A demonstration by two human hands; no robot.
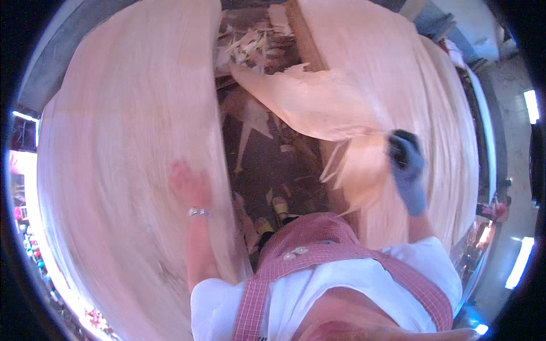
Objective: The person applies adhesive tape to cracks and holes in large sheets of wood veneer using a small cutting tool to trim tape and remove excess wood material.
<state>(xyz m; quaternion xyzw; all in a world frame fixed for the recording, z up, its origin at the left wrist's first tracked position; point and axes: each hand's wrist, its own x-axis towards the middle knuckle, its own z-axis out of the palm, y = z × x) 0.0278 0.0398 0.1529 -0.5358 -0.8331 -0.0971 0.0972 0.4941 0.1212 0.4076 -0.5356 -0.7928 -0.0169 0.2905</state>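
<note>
Item: torn veneer sheet [310, 102], pale wood, thin and ragged at its edges, held up over the gap between two stacks; its lower, splintered end sits in the right hand [405, 167]. Right hand: covered by a grey-blue glove with dark fingertips, fingers closed around the frayed end of the sheet, just above the right veneer stack [398, 62]. Left hand: bare [186, 184], a metal bracelet [199, 212] at the wrist, lying flat with fingers spread on the left veneer stack [125, 142], near that stack's inner edge; it grips nothing. Left veneer stack: large, pale, curved by the lens, filling the left half of the view. Right veneer stack: same material, running up the right side, a dark wooden beam [304, 34] along its inner edge. Floor [267, 165] between the stacks: dark, strewn with veneer scraps [250, 42] and splinters. Person: white shirt, red-checked apron [318, 244], yellowish shoes [272, 213] visible below.
</note>
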